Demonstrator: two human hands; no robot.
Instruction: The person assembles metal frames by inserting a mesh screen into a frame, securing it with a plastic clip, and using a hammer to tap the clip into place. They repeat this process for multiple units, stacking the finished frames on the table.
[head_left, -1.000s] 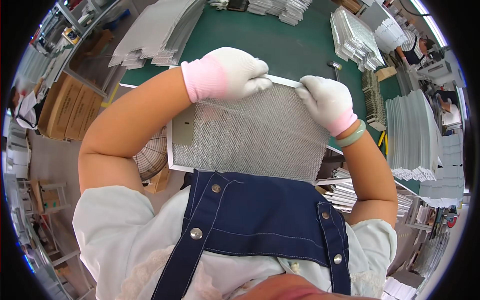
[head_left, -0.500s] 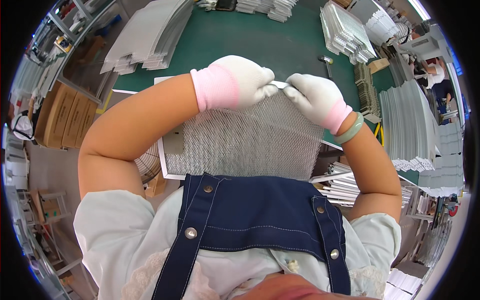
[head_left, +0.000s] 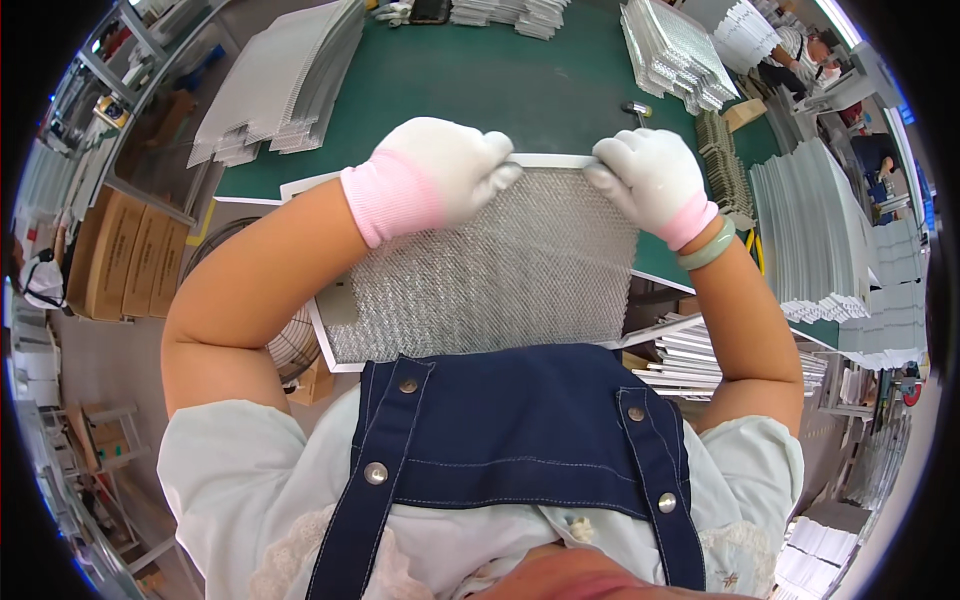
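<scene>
In front of me a silvery metal mesh panel (head_left: 490, 270) slopes from the bench edge toward my apron. A pale metal frame strip (head_left: 552, 160) runs along its far edge, and framing also follows the left side. My left hand (head_left: 445, 170), in a white glove with a pink cuff, is closed on the far strip left of centre. Gloved the same way, my right hand (head_left: 650, 180) pinches that strip near the far right corner. A grey patch (head_left: 338, 302) shows at the panel's left. At the near right, a loose-looking strip (head_left: 660, 330) angles away from the panel.
Stacked mesh sheets (head_left: 285, 80) lie on the green bench (head_left: 450, 75) at far left, with another mesh stack (head_left: 675, 55) at far right. A hammer (head_left: 637, 110) rests beyond my right hand. Pale strips (head_left: 810, 235) stand at right. A co-worker (head_left: 800, 60) is at the back right.
My hands have moved apart along the far strip, the left one leftward and the right one rightward. More of the strip shows between them.
</scene>
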